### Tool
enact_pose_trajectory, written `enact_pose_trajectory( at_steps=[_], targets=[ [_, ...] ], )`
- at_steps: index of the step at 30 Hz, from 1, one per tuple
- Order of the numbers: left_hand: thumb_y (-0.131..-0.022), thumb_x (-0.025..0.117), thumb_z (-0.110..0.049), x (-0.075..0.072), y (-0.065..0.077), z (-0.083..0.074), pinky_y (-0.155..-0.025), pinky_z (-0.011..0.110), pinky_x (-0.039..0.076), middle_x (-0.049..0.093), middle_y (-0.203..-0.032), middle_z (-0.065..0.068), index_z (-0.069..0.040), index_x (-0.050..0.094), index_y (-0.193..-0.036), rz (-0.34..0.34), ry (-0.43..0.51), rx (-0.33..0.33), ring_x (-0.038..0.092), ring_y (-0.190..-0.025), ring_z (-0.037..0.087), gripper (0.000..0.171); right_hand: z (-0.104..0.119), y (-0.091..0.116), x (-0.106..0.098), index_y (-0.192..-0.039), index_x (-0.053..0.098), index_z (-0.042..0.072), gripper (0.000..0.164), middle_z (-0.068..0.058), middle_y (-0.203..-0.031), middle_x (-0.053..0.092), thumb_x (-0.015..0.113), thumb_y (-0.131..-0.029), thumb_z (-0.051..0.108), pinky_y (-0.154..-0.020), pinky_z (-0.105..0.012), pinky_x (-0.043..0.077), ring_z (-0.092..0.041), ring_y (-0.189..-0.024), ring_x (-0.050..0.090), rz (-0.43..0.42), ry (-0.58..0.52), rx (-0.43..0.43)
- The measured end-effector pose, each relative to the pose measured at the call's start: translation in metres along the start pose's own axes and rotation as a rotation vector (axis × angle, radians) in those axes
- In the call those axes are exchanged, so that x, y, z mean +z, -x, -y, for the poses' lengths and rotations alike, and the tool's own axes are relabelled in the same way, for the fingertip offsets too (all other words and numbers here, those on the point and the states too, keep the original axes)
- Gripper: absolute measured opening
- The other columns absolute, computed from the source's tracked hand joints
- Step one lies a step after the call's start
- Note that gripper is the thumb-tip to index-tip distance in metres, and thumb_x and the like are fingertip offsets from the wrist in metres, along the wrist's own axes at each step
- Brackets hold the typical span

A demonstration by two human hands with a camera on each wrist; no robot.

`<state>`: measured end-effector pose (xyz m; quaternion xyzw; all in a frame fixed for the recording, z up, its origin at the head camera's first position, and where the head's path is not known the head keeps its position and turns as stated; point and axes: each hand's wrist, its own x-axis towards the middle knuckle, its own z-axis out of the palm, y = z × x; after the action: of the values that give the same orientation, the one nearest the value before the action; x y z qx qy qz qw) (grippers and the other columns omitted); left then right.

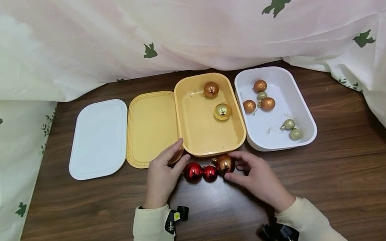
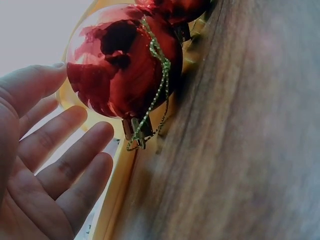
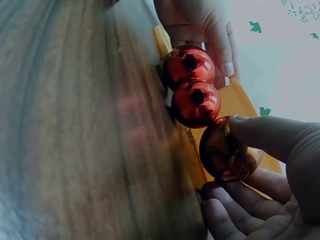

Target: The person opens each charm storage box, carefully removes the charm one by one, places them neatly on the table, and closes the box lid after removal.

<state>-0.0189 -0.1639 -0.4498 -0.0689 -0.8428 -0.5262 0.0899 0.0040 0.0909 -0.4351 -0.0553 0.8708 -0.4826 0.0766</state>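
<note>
Three shiny Christmas balls lie in a row on the dark wooden table, in front of the yellow bin point(image 1: 216, 150). At the row's left end is a larger red ball point(image 1: 192, 173) with a gold cord loop, then a smaller red ball point(image 1: 210, 173), then a copper ball point(image 1: 225, 164). My left hand point(image 1: 163, 175) is beside the larger red ball, fingers extended and thumb tip at its side in the left wrist view. My right hand point(image 1: 258, 175) holds the copper ball between thumb point(image 3: 265, 137) and fingers.
Inside the yellow bin are a copper ball point(image 1: 211, 89) and a gold ball point(image 1: 222, 112). A white bin point(image 1: 304, 119) to its right holds several small glittery balls. Flat yellow point(image 1: 151, 123) and white lids point(image 1: 99, 139) lie to the left. A patterned curtain point(image 1: 200, 22) hangs behind.
</note>
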Motion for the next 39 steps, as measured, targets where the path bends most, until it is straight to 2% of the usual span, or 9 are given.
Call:
enact_pose_trajectory(
  at_steps=[9, 18, 26, 34, 39],
  targets=[
    [-0.088, 0.079, -0.011, 0.0, 0.0, 0.0, -0.094, 0.035, 0.056, 0.068, -0.127, 0.007, -0.007, 0.067, -0.132, 0.0, 0.008, -0.001, 0.07, -0.108, 0.02, 0.045, -0.004, -0.001, 0.002, -0.126, 0.064, 0.004, 0.048, -0.014, -0.116, 0.069, 0.084, -0.083, 0.011, -0.089, -0.044, 0.058, -0.03, -0.1, 0.069, -0.002, -0.027, 0.009],
    [-0.088, 0.079, -0.012, 0.001, 0.001, 0.0, -0.094, 0.034, 0.056, 0.069, -0.126, 0.008, -0.007, 0.067, -0.132, 0.001, -0.003, 0.001, 0.07, -0.107, 0.02, 0.045, -0.007, 0.005, -0.001, -0.125, 0.065, 0.001, 0.049, -0.014, -0.123, 0.068, 0.084, -0.08, 0.003, -0.095, -0.041, 0.055, -0.03, -0.109, 0.067, -0.035, -0.106, -0.064],
    [-0.089, 0.079, -0.012, 0.0, 0.0, -0.001, -0.093, 0.034, 0.056, 0.069, -0.127, 0.007, -0.008, 0.067, -0.132, -0.003, 0.007, 0.009, 0.07, -0.107, 0.021, 0.045, 0.003, 0.013, -0.013, -0.12, 0.067, 0.0, 0.042, -0.014, -0.118, 0.07, 0.08, -0.08, -0.007, -0.093, -0.027, 0.055, -0.028, -0.107, 0.069, -0.129, -0.272, -0.185],
    [-0.09, 0.077, -0.011, 0.002, 0.0, -0.001, -0.094, 0.03, 0.055, 0.068, -0.127, 0.007, -0.006, 0.068, -0.13, -0.031, 0.01, 0.014, 0.068, -0.11, 0.018, 0.042, 0.015, 0.007, -0.03, -0.118, 0.068, 0.0, 0.038, -0.015, -0.117, 0.07, 0.079, -0.082, -0.007, -0.092, -0.029, 0.056, -0.013, -0.105, 0.068, -0.156, -0.249, -0.201],
    [-0.09, 0.077, -0.01, 0.004, 0.001, -0.002, -0.093, 0.028, 0.055, 0.069, -0.127, 0.007, -0.004, 0.069, -0.128, -0.044, 0.028, 0.022, 0.068, -0.111, 0.018, 0.04, 0.018, -0.002, -0.039, -0.117, 0.068, -0.002, 0.037, -0.017, -0.117, 0.07, 0.078, -0.082, -0.008, -0.094, -0.025, 0.054, -0.015, -0.107, 0.068, -0.162, -0.231, -0.226]
  ],
)
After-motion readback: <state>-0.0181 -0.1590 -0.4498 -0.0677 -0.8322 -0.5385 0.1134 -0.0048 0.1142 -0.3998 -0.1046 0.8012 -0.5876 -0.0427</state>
